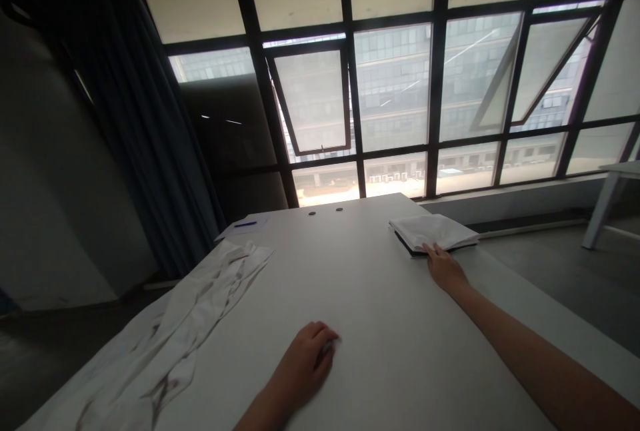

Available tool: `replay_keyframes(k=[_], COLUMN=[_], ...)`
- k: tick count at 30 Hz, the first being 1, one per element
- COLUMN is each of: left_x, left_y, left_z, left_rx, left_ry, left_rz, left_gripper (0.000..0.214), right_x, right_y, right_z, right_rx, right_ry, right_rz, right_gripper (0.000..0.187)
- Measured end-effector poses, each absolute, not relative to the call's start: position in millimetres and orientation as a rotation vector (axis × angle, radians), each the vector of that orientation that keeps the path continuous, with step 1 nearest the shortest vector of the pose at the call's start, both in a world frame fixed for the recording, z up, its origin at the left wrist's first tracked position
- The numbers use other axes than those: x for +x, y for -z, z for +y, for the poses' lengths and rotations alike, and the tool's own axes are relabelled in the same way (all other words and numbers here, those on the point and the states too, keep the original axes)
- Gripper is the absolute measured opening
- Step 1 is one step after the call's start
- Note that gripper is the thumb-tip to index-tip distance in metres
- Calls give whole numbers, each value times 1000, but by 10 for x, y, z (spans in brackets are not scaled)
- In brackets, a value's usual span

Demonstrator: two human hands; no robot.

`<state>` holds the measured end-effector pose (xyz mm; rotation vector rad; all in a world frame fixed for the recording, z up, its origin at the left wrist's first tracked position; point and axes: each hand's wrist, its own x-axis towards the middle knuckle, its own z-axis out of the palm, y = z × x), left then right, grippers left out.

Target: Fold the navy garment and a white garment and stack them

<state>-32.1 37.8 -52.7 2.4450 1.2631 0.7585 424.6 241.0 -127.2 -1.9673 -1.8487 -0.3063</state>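
My right hand (444,267) reaches far across the white table (360,271), its fingers stretched out against the near edge of a folded white cloth (433,230) that lies on top of a dark folded item. My left hand (309,358) rests knuckles-up on the bare tabletop near me, its fingers curled under; whether anything is in them is hidden. A long pile of crumpled white garments (175,338) lies along the table's left side, apart from both hands.
A sheet of paper with a blue pen (245,224) lies at the far left corner. Two small round holes (325,211) sit near the far edge. Large windows and a dark curtain stand behind. Another table's leg (600,208) shows at right.
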Motion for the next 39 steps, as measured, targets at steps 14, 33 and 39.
replay_keyframes(k=[14,33,39], left_x=[-281,-1471,-2459], left_y=[496,447,351], left_z=[343,687,600], left_rx=[2516,2416,1929], left_ry=[-754,-266,-287], left_rz=[1273,2374,3015], left_gripper=[21,55,56], right_x=[3259,2490,2458], right_y=[1311,930,924], right_z=[1395,696,689], right_rx=[-1791,-1656,-1658], right_ry=[-64,-254,-228], right_rz=[-2361,-2472,-2467], right_gripper=[73,82,81])
